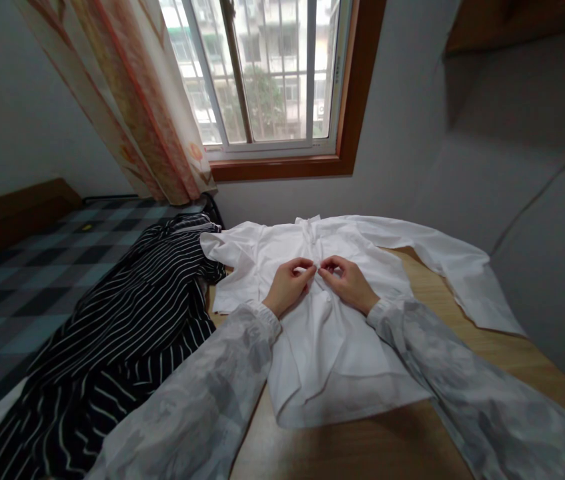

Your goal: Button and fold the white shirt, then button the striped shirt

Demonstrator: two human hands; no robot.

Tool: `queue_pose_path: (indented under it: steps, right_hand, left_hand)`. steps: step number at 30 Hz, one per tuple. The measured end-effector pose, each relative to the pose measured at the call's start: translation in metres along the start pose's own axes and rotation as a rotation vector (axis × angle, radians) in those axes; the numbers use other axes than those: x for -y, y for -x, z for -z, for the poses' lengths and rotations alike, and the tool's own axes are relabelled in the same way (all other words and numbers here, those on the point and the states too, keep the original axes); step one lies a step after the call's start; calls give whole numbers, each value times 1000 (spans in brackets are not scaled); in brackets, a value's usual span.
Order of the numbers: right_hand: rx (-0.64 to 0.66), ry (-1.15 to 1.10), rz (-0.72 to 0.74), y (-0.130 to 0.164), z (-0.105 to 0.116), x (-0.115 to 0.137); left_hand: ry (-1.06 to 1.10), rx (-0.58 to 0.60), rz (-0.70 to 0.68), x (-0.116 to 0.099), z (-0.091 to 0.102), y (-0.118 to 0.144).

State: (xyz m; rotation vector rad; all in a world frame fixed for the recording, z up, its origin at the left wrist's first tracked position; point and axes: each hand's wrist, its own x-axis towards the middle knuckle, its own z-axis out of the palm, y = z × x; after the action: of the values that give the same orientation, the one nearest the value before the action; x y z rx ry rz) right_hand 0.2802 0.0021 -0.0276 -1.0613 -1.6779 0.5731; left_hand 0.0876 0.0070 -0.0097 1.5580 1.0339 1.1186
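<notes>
A white shirt is lying spread over a wood-grain tabletop, its hem pointing toward the person and one long sleeve stretching out to the right. The left hand and the right hand are meeting over the middle of the shirt, fingertips just beside each other. The fingers of both are closing to narrow pinches, holding the shirt's front at the placket; whether a button is sitting between them is too small to tell. Patterned grey jacket sleeves are covering both forearms, resting along the shirt's lower sides. Left of the shirt, a black garment with white stripes is lying crumpled, touching the shirt's edge. Farther left of the shirt, a checked bedspread is stretching away. Beyond the shirt, a floral curtain is hanging beside a wood-framed window.
</notes>
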Motion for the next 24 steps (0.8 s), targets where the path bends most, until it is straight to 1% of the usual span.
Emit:
queue_pose_path:
  steps: [7, 13, 19, 24]
  right_hand:
    - [4, 40, 27, 0, 2, 5]
    - [-5, 63, 51, -1, 1, 4]
    - [-12, 146, 94, 0, 2, 11]
    - [0, 155, 131, -1, 4, 16]
  left_hand:
    - [9, 5, -29, 1, 1, -1]
    - [1, 16, -10, -1, 2, -2]
    - [-2, 33, -3, 0, 1, -4]
    - [32, 52, -17, 1, -1, -3]
